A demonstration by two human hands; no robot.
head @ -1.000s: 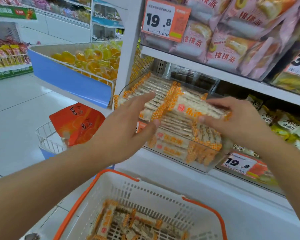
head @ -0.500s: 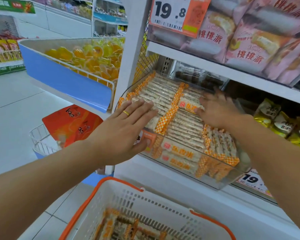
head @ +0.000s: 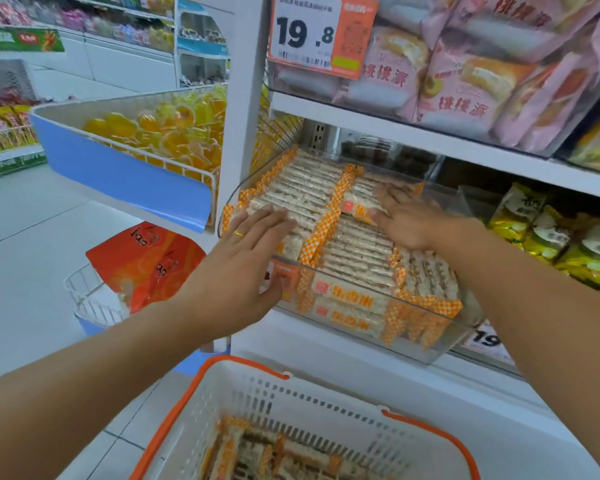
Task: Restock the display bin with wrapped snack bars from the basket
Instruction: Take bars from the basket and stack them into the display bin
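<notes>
Lowered since 1 second ago, both hands, left (head: 238,268) and right (head: 407,220), lie flat-fingered, pressing snack bars (head: 326,216) into the bin (head: 440,344).

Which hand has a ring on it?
The left hand. A gold ring sits on one finger as it lies flat on the snack bars; the right hand shows no ring.

snack bars (head: 326,202): white, orange-checked ends | basket (head: 291,410): white, orange rim
</notes>
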